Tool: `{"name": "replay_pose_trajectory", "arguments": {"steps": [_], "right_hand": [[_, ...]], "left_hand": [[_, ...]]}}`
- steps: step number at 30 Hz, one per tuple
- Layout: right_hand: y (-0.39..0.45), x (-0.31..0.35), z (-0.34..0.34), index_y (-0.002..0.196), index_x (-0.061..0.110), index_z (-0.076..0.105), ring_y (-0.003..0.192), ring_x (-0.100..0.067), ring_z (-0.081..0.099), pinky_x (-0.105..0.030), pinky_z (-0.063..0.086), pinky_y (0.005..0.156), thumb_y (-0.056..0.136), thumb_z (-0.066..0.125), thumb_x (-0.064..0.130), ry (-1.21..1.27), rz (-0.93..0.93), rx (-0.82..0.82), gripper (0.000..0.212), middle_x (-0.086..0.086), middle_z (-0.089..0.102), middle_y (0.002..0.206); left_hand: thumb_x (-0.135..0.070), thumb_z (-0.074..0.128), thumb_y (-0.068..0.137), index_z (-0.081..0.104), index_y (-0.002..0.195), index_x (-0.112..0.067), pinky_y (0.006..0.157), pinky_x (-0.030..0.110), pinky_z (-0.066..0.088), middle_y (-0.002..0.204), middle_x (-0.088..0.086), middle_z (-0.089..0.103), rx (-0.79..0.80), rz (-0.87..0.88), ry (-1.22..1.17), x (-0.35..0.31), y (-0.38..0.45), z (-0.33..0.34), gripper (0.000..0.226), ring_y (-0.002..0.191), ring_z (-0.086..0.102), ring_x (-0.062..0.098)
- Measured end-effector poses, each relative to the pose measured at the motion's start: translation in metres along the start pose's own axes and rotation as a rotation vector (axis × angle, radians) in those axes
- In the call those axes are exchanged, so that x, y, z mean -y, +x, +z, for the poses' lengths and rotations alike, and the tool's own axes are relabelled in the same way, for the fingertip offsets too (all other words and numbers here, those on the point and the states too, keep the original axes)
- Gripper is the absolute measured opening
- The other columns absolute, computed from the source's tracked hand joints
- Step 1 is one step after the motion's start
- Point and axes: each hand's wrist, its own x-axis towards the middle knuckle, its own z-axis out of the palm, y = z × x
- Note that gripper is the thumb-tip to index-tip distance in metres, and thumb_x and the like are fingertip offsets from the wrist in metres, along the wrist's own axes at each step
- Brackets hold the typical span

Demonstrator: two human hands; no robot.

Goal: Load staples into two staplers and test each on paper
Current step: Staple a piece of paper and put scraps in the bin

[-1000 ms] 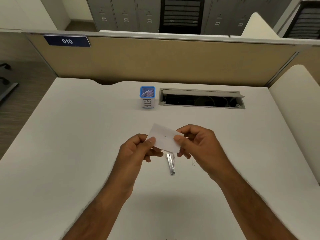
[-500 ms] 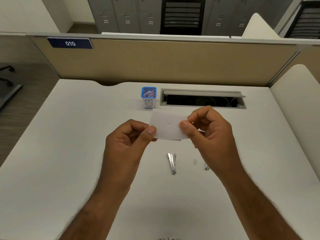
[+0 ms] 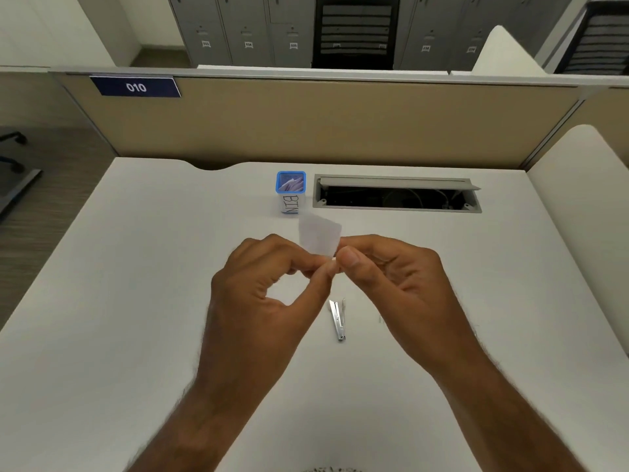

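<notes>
A small white slip of paper is held above the white desk, blurred and folded or tilted so it stands upward. My left hand pinches its lower edge between thumb and forefinger. My right hand pinches the same edge from the right, thumb on top. Below the hands a small silver stapler lies on the desk. A tiny staple strip lies just right of it, partly hidden by my right hand. A second stapler is not visible.
A blue-rimmed cup labelled BIN with paper scraps stands at the back centre. Right of it is an open cable slot. A tan partition closes the far edge, a white side panel the right.
The hands have come together and the paper has turned from flat and wide to upright and narrow, now pinched at one edge. The small item at the right is now hidden by my right hand.
</notes>
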Motion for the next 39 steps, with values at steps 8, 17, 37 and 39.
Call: {"name": "replay_pose_trajectory", "arguments": {"steps": [8,17,37,39], "right_hand": [[0.006,-0.007,0.003,0.091,0.01,0.078,0.092,-0.027,0.076,-0.05,0.059,0.098,0.101,0.066,0.03,0.171,0.124,-0.053,0.025,-0.006,0.079,0.085],[0.01,-0.008,-0.002,0.091,0.011,0.078,0.08,-0.027,0.076,-0.037,0.058,0.08,0.101,0.059,0.013,0.383,0.202,-0.138,0.021,-0.009,0.08,0.091],[0.017,-0.02,-0.005,0.094,0.011,0.066,0.067,-0.024,0.071,-0.037,0.056,0.072,0.098,0.066,0.014,0.349,0.208,-0.194,0.005,-0.007,0.079,0.09],[0.018,-0.028,-0.004,0.092,0.013,0.069,0.065,-0.021,0.067,-0.033,0.054,0.066,0.097,0.068,0.013,0.363,0.217,-0.207,0.005,-0.006,0.075,0.082]], "left_hand": [[-0.053,0.077,0.083,0.08,0.102,-0.028,0.088,0.008,0.053,0.099,-0.017,0.074,0.07,0.027,0.008,0.004,0.0,0.008,0.032,0.092,0.067,0.005],[-0.045,0.078,0.085,0.059,0.092,-0.025,0.07,0.008,0.048,0.084,-0.013,0.058,-0.094,-0.038,-0.061,-0.007,0.001,0.0,0.03,0.082,0.057,0.005],[-0.039,0.073,0.081,0.077,0.081,-0.02,0.062,0.008,0.049,0.067,-0.009,0.074,-0.015,-0.446,-0.486,0.001,0.015,0.0,0.019,0.064,0.068,0.004],[-0.04,0.074,0.081,0.079,0.081,-0.02,0.062,0.008,0.049,0.068,-0.008,0.075,0.014,-0.458,-0.467,0.009,0.014,0.003,0.021,0.064,0.069,0.005]]}}
